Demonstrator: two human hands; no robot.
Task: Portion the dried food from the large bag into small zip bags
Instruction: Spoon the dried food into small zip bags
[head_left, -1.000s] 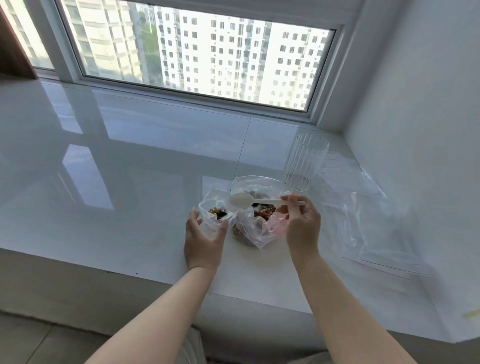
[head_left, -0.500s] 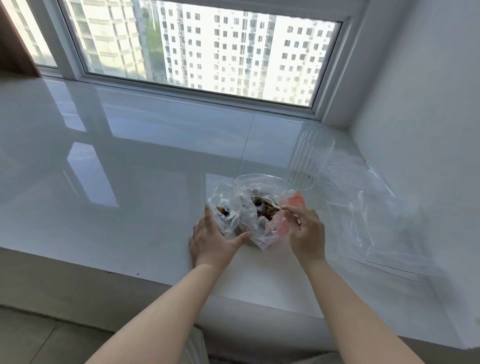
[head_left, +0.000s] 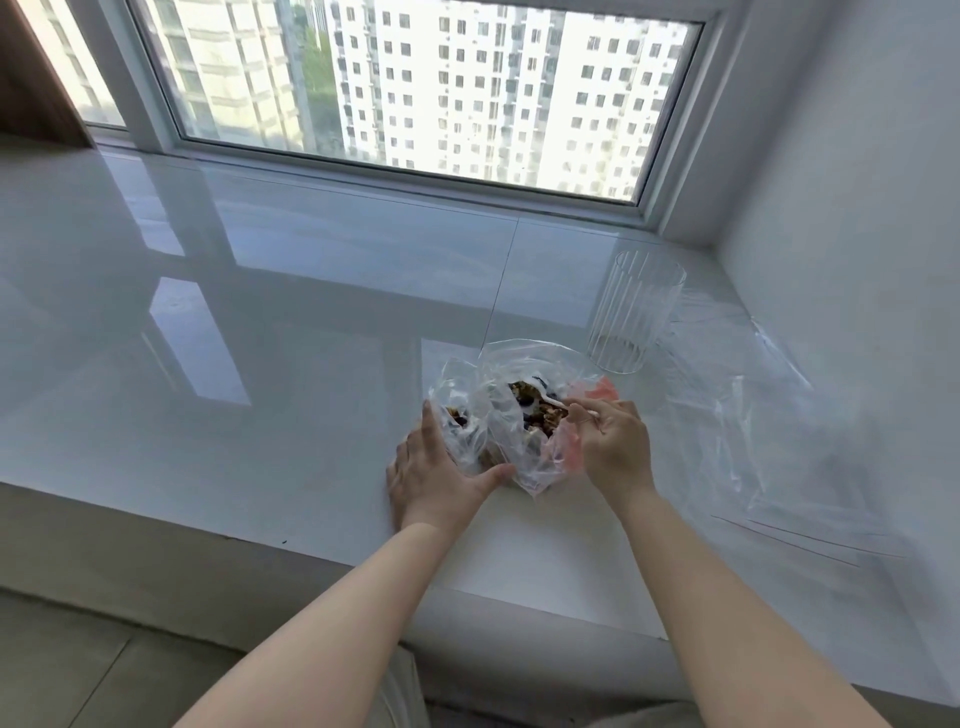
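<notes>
Two bare hands work over a pair of clear plastic bags on a glossy white windowsill (head_left: 260, 364), seen from a head-worn camera looking down. At centre stands the large bag (head_left: 524, 436), its mouth open and crumpled, with brown and dark dried food (head_left: 540, 410) visible inside; a pink patch shows through the plastic on its right side. Pressed against its left flank is a small zip bag (head_left: 457, 415), also open, holding a little of the same mix. The left hand (head_left: 436, 473) cups this small bag from the near left, fingers extended along its side and thumb reaching under toward the large bag, steadying rather than clenching. The right hand (head_left: 613, 447) has its fingers curled, pinching the handle of a white spoon (head_left: 558, 402) whose bowl dips into the large bag's opening. Beyond the right hand, a ribbed clear glass (head_left: 631, 312) stands upright, apart from the bags. More loose clear plastic sheeting (head_left: 753, 415) lies spread toward the right wall. High-rise apartment blocks fill the window (head_left: 415, 83) behind.
</notes>
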